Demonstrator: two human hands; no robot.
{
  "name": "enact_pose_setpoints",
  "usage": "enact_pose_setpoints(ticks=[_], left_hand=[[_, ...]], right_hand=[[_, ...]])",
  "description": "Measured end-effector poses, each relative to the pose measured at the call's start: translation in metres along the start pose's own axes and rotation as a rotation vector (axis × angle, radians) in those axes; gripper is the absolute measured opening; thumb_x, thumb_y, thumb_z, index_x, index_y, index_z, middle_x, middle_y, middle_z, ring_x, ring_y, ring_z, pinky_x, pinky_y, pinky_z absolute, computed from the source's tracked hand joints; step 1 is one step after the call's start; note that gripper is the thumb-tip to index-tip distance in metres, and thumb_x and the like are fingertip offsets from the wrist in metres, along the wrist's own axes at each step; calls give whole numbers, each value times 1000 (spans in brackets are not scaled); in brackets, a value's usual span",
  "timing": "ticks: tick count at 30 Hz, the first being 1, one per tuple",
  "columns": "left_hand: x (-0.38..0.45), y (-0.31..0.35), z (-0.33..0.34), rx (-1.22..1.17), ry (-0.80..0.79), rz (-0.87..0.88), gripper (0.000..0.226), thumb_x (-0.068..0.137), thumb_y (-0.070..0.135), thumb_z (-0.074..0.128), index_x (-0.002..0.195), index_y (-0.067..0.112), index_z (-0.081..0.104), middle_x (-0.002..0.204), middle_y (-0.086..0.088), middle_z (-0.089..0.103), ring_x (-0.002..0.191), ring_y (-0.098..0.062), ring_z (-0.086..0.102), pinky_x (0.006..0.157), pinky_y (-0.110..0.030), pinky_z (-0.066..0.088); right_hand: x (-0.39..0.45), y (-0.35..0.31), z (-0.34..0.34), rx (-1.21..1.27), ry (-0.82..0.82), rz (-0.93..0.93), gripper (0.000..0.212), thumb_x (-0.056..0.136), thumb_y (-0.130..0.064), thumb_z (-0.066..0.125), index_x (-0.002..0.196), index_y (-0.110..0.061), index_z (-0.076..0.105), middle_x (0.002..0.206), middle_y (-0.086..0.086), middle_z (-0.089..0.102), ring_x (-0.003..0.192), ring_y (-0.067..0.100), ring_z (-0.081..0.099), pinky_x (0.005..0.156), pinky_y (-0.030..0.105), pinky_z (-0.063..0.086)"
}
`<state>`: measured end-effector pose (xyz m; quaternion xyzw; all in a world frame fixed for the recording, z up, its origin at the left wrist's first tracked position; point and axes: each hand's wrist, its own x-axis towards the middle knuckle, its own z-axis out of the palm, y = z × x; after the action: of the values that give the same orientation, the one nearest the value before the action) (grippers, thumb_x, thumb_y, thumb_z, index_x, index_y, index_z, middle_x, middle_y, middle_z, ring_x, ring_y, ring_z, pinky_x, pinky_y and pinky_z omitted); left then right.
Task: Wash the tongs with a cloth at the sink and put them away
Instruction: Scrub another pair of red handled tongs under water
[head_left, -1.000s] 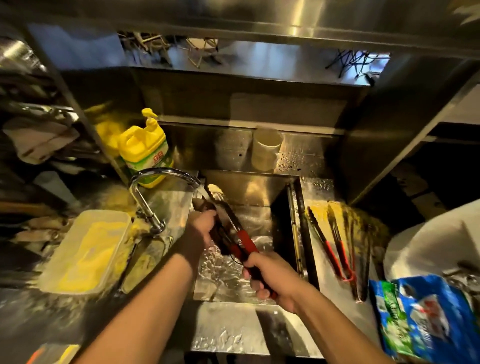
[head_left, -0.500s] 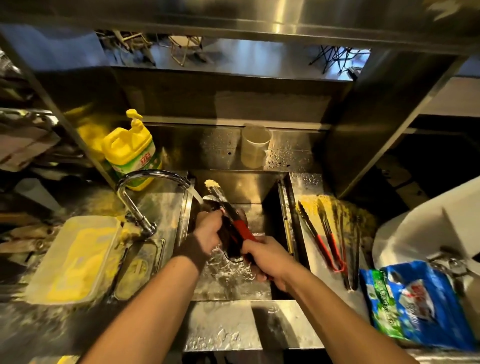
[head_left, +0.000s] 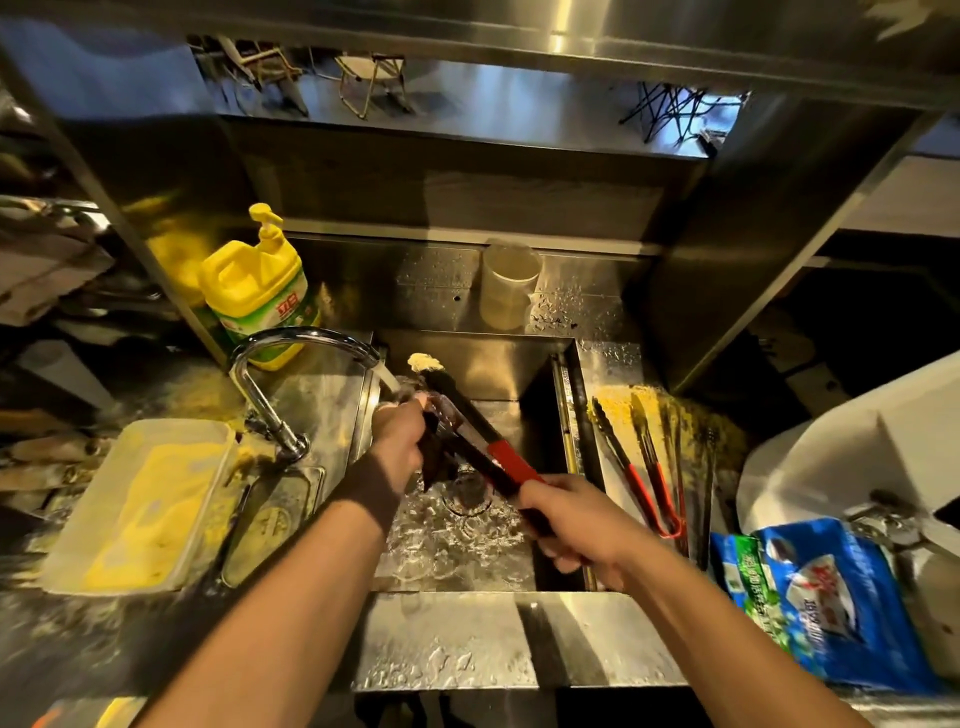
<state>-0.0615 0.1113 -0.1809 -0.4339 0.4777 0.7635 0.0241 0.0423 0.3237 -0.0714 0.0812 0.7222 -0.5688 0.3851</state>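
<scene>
Hands (head_left: 400, 441) on tongs (head_left: 470, 434) (right (head_left: 574, 517) at handle)

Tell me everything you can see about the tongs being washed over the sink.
The tongs are long dark metal with red grips, slanting up and away over the sink. The right hand holds the handle end; the left hand grips the arms with a dark cloth under the faucet's stream. Pale residue clings to the tip.

The faucet (head_left: 306, 343) arches over the sink's (head_left: 519, 364) left rim, crowding that side. Spare tongs (head_left: 636, 467) line the desk at right (several, side by side). The basin's front and back-right stand open.
</scene>
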Motion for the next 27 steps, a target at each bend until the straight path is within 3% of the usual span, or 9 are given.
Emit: enact_pose_setpoints(ticks=[4, 10, 12, 14, 16, 19, 22, 25, 27], left_hand=[[-1, 0, -9, -25, 116, 60, 26, 89, 9, 65, 114, 1, 64, 90, -14, 67, 78, -27, 66, 68, -33, 52], [-23, -14, -18, -171, -117, -103, 13, 101, 13, 51, 100, 2, 58, 68, -14, 64, 41, -19, 63, 39, -26, 52], [-29, -15, -19, -136, -141, -90, 16, 99, 17, 57, 105, 4, 63, 73, -13, 73, 51, -20, 71, 47, -29, 58], [-34, -15, -22, -109, -163, -80, 23, 97, 20, 60, 115, 5, 64, 86, -15, 75, 64, -23, 75, 54, -32, 60], [-38, -12, -26, -123, -194, -83, 28, 97, 21, 61, 119, 5, 61, 89, -16, 76, 66, -25, 76, 51, -33, 59], [-39, -10, -31, -118, -230, -80, 28, 95, 22, 63, 118, 6, 61, 74, -12, 78, 61, -24, 76, 50, -33, 58], [-39, -11, -34, -96, -248, -82, 29, 95, 23, 62, 119, 6, 62, 81, -13, 79, 70, -27, 78, 55, -36, 60], [-38, -12, -33, -71, -262, -65, 33, 95, 24, 62, 124, 7, 61, 104, -19, 76, 92, -34, 75, 72, -44, 62], [-39, -10, -28, -46, -234, -60, 34, 94, 20, 61, 124, 6, 60, 104, -19, 74, 92, -34, 73, 74, -44, 62]], right_hand=[[-15, 0, -29, -75, 52, 20, 36, 92, -45, 51, 85, -11, 59, 59, -3, 56, 43, 10, 40, 39, 22, 30], [-5, -11, -31, 169, 28, -25, 21, 92, -11, 64, 108, -5, 51, 99, 22, 70, 63, 24, 69, 54, 31, 58], [0, -14, -26, 122, 17, -20, 44, 82, -3, 74, 115, -7, 46, 100, 26, 72, 68, 29, 72, 58, 35, 60], [4, -15, -18, 41, 30, -11, 54, 72, -5, 82, 112, -7, 46, 83, 15, 75, 65, 28, 71, 60, 37, 61], [10, -14, -7, 25, 46, 0, 49, 75, -5, 80, 113, -8, 49, 76, 11, 72, 60, 23, 67, 60, 38, 58], [20, -10, 3, 68, 84, 18, 38, 84, -2, 73, 116, -14, 55, 85, 14, 66, 62, 22, 62, 67, 41, 55], [25, -8, 6, 94, 73, 77, 40, 87, 6, 62, 119, -17, 55, 100, 22, 65, 72, 27, 60, 72, 41, 54], [25, -9, 8, 81, 53, 127, 39, 85, 9, 57, 120, -10, 55, 91, 21, 61, 62, 24, 58, 58, 35, 51], [26, -9, 13, 45, 64, 119, 40, 83, 10, 58, 119, -6, 56, 91, 22, 61, 59, 22, 54, 54, 32, 46]])
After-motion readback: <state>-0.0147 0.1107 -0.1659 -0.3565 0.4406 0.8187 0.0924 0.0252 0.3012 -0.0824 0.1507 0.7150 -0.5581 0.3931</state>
